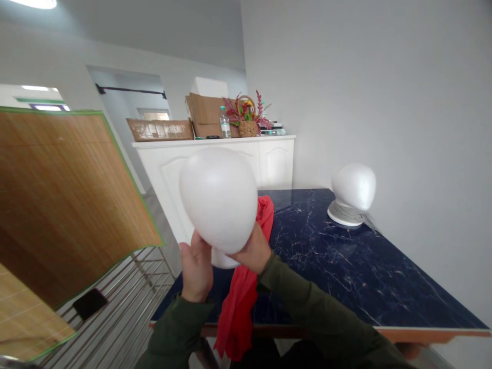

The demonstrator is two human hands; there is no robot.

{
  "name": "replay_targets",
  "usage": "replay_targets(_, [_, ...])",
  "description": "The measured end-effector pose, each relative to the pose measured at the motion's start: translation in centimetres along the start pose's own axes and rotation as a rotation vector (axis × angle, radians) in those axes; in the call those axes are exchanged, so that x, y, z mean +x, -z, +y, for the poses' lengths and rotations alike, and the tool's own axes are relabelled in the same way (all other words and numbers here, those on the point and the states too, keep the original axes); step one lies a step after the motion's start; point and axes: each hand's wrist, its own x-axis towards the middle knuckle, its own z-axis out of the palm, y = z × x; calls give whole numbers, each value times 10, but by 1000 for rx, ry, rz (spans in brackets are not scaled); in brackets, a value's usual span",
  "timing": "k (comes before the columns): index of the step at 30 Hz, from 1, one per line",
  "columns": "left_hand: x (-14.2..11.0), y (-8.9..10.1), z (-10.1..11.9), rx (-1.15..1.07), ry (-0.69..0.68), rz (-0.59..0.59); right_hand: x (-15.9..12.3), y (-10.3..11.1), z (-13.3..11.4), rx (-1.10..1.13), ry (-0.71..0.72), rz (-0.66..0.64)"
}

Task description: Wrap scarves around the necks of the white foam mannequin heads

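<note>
A smooth white mannequin head (219, 197) is held up over the near left part of the dark blue marbled table (307, 251). My left hand (197, 269) presses against its lower left, thumb upward, at the neck. From the right, my right hand (253, 251) grips the neck, its fingers partly hidden behind the head. Below the head, part of its white base (224, 260) shows. A red cloth (242, 302) lies beneath and behind, running across the table and hanging over the front edge.
Another white mannequin head (354, 188) stands on the table's right side by the wall. Behind is a white cabinet (277, 161) bearing cardboard boxes (209, 115), a water bottle (225, 123) and a flower basket (248, 128). A metal rack (126, 287) with bamboo mats (69, 195) is at left.
</note>
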Motion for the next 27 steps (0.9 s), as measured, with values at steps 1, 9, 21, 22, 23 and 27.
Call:
replay_targets(1, [-6,-17,0,-41,34,-67,-2,19,1,-10,-10,50])
replay_targets(9, [-44,-153,-55,-79,465,-366,-48,160,66,-398,-218,262])
replay_targets(21, [-36,-195,-124,-182,647,-351,-68,183,118,-534,-265,339])
replay_targets(22, [-34,-194,-126,-188,635,-350,-70,181,124,-542,-273,336])
replay_targets(23, [-33,-192,-128,-186,626,-349,-71,180,130,-543,-275,329])
replay_targets(27, [-32,-186,-136,-137,618,-340,-74,181,143,-514,-253,281])
